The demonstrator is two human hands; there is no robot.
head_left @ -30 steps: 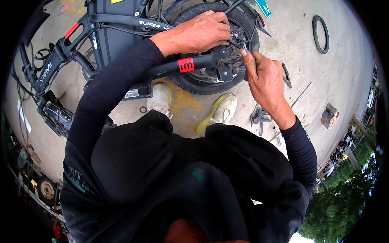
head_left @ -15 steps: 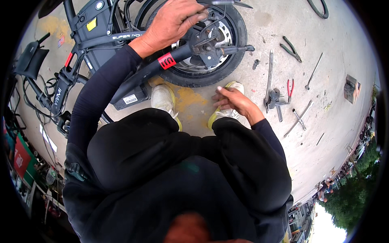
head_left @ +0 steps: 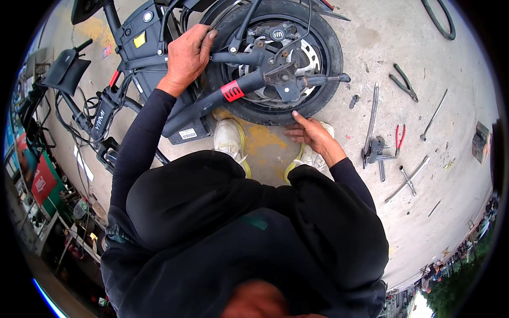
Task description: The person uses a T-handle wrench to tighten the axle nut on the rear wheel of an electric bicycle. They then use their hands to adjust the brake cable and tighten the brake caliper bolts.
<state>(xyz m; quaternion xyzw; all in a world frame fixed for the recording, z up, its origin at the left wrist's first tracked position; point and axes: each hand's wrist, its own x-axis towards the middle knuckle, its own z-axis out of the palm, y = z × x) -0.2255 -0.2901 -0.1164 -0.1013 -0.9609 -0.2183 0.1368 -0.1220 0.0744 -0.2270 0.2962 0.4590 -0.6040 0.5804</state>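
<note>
We steady the rear wheel [head_left: 275, 58] of the electric bike on the concrete floor [head_left: 424, 212]: left hand [head_left: 185, 53] wrapped around the frame, right hand [head_left: 313, 132] spread low against the tyre. Keep both firm, wheel square.

- One rear wheel [head_left: 275, 58], gripped at its tyre by the left hand [head_left: 185, 55].
- Two pale shoes [head_left: 230, 139], under the right hand's fingertips [head_left: 297, 124].
- Two pliers [head_left: 404, 80], beyond those fingers.
</note>
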